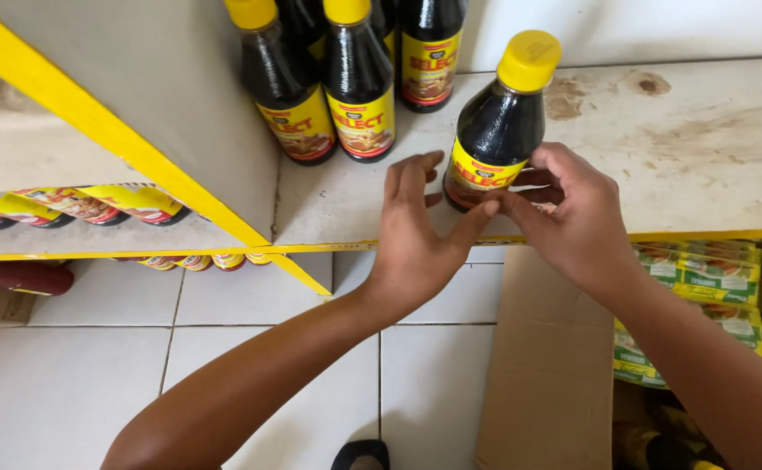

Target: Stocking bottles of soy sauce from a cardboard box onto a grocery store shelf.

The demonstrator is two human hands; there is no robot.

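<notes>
A dark sauce bottle (500, 130) with a yellow cap and a yellow and red label stands on a worn white shelf (703, 148). My right hand (572, 218) is wrapped around its base from the right. My left hand (416, 231) touches the same bottle's base from the left, fingers spread and thumb pressed to the label. Three similar bottles (359, 87) stand close together at the back left of the shelf, apart from the held one.
A yellow-edged divider (120, 130) separates a lower left shelf holding more labelled bottles (76, 204). Below is a white tiled floor (67, 383), an open cardboard box flap (546, 365) and green and yellow packets (711, 287) at right.
</notes>
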